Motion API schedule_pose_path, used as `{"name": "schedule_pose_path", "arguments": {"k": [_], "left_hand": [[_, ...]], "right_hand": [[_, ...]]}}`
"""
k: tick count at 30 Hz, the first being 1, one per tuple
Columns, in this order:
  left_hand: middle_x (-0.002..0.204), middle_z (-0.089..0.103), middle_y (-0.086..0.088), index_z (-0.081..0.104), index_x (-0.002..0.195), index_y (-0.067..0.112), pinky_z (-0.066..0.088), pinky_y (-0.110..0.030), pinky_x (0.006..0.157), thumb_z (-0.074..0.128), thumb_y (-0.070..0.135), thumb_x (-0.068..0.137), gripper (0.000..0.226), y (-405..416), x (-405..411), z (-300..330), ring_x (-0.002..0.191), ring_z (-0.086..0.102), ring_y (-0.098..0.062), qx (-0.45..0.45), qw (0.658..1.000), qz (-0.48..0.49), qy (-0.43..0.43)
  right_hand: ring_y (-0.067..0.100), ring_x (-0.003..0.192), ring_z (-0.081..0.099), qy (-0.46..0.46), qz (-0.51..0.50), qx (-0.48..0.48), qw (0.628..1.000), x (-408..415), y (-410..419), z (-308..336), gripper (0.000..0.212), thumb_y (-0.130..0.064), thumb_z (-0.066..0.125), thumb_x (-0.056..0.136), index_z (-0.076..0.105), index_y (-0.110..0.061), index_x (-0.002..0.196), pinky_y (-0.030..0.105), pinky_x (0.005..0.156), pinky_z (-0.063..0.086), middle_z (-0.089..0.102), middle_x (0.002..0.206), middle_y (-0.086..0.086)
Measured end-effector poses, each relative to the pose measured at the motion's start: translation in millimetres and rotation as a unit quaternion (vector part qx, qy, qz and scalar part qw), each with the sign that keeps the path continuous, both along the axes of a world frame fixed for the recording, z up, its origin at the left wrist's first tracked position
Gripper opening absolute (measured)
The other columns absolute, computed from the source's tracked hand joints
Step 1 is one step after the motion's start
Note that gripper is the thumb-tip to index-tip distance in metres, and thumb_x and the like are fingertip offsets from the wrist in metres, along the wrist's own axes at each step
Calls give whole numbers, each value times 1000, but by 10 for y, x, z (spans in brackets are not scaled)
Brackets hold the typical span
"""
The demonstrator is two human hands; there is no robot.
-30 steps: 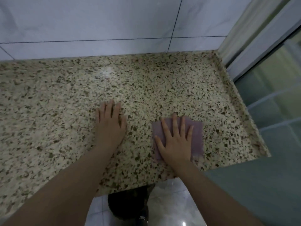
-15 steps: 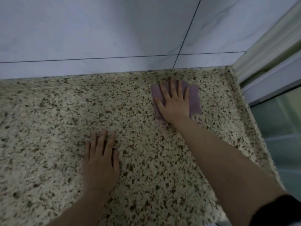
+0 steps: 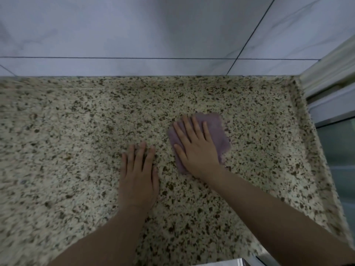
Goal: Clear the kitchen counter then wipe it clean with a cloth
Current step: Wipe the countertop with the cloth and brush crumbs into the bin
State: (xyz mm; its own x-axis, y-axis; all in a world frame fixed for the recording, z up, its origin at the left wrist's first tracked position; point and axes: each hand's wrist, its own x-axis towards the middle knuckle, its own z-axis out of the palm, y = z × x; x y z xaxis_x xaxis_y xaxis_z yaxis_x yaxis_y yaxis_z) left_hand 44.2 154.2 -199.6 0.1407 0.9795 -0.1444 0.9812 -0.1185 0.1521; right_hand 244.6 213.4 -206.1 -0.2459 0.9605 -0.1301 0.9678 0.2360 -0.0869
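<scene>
A speckled beige granite counter (image 3: 76, 141) fills the view. A folded purple cloth (image 3: 221, 131) lies flat on it, right of centre. My right hand (image 3: 197, 148) presses down on the cloth with its fingers spread, covering most of it. My left hand (image 3: 138, 177) rests palm-down on the bare counter just left of the cloth, fingers together, holding nothing.
A white tiled wall (image 3: 134, 35) runs along the counter's back edge. The counter ends at a raised lip (image 3: 307, 150) on the right, beside a window frame and glass (image 3: 338, 143). The counter's front edge shows at the bottom right.
My right hand has slid the cloth back from near the wall toward me, after pushing it out there. My left hand has stayed flat on the counter.
</scene>
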Motion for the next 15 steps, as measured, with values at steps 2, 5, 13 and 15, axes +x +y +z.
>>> {"name": "schedule_pose_path", "arguments": {"k": [2,5,13,15], "left_hand": [[164,12,-2,21,155,22,14,-49,121,20,39,100,57,-7,0,5,152,3,-26,0,1000,0,0],[164,12,-2,21,156,22,15,-50,121,18,39,100,58,5,7,16,152,4,-26,-5,1000,1,-3],[165,6,0,16,156,25,11,-49,122,16,39,102,56,-7,6,16,152,-5,-24,-20,1000,5,-2],[165,7,1,17,156,25,10,-48,122,18,39,102,56,-3,4,8,152,-5,-23,-14,1000,9,-8]], "right_hand": [[26,153,-1,-6,40,4,999,-28,252,-33,61,-50,14,105,9,-21,159,51,122,9,6,166,6],[26,153,5,-22,105,22,994,-96,727,-62,60,-49,14,105,10,-22,159,50,122,10,8,166,8],[23,153,6,-15,77,43,996,-360,1145,-100,60,-46,13,104,9,-22,159,46,124,6,7,166,3],[24,153,3,-2,33,36,999,-434,1033,-95,64,-51,14,103,7,-21,159,45,124,3,4,166,5]]}}
